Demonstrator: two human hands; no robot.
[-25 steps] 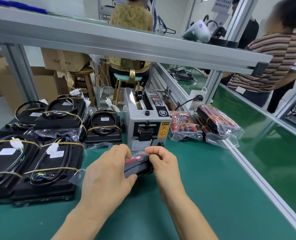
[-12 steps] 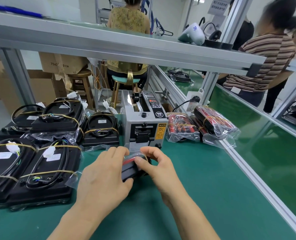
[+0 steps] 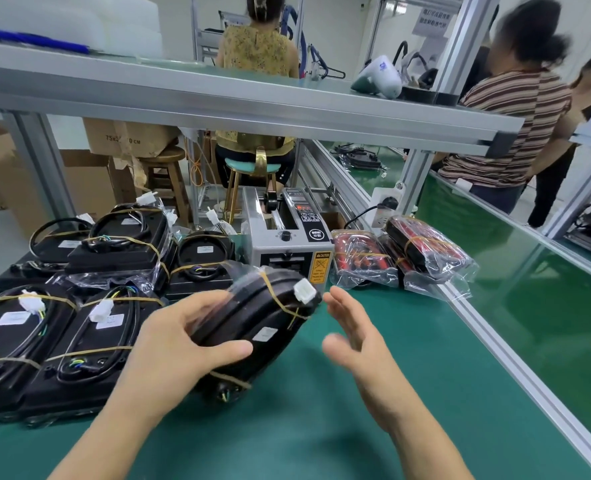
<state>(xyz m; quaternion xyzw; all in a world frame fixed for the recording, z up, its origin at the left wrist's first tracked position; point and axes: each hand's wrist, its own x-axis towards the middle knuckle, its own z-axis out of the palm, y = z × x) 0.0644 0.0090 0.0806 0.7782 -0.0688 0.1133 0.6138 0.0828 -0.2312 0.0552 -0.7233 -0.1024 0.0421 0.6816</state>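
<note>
My left hand grips a black bagged unit, thumb under its near face and fingers over the top. The unit is tilted, wound with cable, bound by tan rubber bands, and carries a white connector at its upper right. Its lower end is near or on the green mat. My right hand hovers just right of the unit with straight, spread fingers, and holds nothing.
Several similar bagged black units lie at the left. A grey tape dispenser stands behind the hands, red bagged parts to its right. An aluminium rail bounds the mat on the right. People stand beyond at the back right.
Before, both hands held a small black-and-red bagged piece by the dispenser. Now my left hand holds a larger black unit and my right hand has come away, open.
</note>
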